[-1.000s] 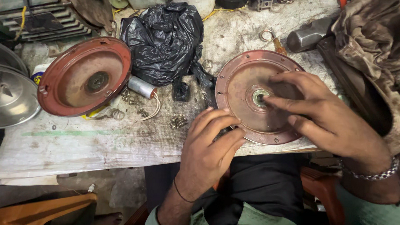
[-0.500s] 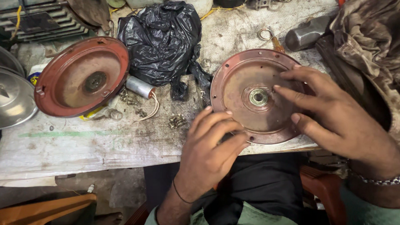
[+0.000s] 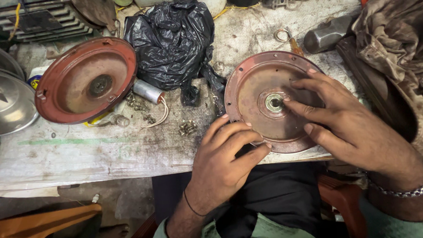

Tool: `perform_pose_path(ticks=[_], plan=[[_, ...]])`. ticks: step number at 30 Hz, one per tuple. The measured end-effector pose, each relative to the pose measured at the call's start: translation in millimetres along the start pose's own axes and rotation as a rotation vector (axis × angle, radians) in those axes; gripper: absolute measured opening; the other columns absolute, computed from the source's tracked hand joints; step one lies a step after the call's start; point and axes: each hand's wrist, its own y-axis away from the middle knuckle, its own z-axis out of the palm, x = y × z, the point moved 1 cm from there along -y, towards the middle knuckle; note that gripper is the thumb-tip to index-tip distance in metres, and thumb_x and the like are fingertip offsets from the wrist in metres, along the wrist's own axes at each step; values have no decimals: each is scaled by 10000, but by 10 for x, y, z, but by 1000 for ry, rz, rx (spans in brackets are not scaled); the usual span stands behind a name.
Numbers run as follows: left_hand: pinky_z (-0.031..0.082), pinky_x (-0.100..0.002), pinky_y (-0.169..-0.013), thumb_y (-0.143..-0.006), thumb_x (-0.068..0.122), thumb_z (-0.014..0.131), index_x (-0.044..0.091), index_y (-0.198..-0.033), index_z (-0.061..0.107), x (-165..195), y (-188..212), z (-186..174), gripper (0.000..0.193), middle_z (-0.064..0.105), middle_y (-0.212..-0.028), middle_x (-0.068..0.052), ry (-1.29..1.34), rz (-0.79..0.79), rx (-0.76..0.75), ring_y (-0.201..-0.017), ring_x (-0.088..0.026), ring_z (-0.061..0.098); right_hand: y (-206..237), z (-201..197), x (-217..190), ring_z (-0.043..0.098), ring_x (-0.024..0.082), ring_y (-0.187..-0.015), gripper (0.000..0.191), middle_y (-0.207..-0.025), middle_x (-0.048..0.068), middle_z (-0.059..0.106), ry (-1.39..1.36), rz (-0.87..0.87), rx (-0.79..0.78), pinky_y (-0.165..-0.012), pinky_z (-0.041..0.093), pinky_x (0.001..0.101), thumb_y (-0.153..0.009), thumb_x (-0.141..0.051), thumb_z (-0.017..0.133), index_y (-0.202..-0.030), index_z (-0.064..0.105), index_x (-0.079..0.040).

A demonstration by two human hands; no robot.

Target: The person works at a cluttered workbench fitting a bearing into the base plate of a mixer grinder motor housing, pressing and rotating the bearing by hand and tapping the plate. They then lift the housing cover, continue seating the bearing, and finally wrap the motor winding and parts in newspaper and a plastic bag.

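A round rust-red metal cover plate (image 3: 252, 84) with a shiny bearing (image 3: 274, 102) at its centre lies at the bench's front edge. My right hand (image 3: 347, 126) rests on its right half, fingers spread, the index tip touching the bearing. My left hand (image 3: 229, 156) grips the plate's near-left rim, thumb under and fingers curled over the edge. A second red cover plate (image 3: 86, 81) lies to the left, untouched.
A crumpled black plastic bag (image 3: 171, 38) sits between the two plates. A small cylindrical capacitor (image 3: 148, 91) with white wires and loose screws (image 3: 187, 128) lie beside it. A silver dome cover (image 3: 4, 100) is far left, a hammer head (image 3: 326, 35) and brown cloth (image 3: 396, 42) right.
My right hand's fingers have shifted across the plate, the index tip now at the bearing. The left hand keeps its hold on the rim.
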Motion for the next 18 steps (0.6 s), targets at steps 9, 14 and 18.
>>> perform_pose_path(ticks=[9,14,18], plan=[[408,-508,-1203,-939,148,681,191,-1131,773,12,-8,5,217,671,-1180,7,-20,24,-9,-1238,-218,600,-47,2,-159,330,442,-1464,531,-1450,262,462,164,30,28,-1159,298,519,-872,-294,550,-1317,642,-19],[409,-508,-1190,-952,166,685,204,-1147,772,23,3,-7,216,670,-1200,21,-42,43,-12,-1211,-204,597,-38,68,-342,400,379,-1444,506,-1409,214,514,401,58,64,-1189,292,583,-883,-318,563,-1275,674,-18],[406,-512,-1198,-956,170,680,206,-1153,769,23,2,-3,218,670,-1205,24,-41,42,-14,-1209,-202,600,-27,122,-436,413,333,-1476,504,-1425,162,532,548,69,110,-1207,264,652,-890,-372,583,-1273,694,-63]])
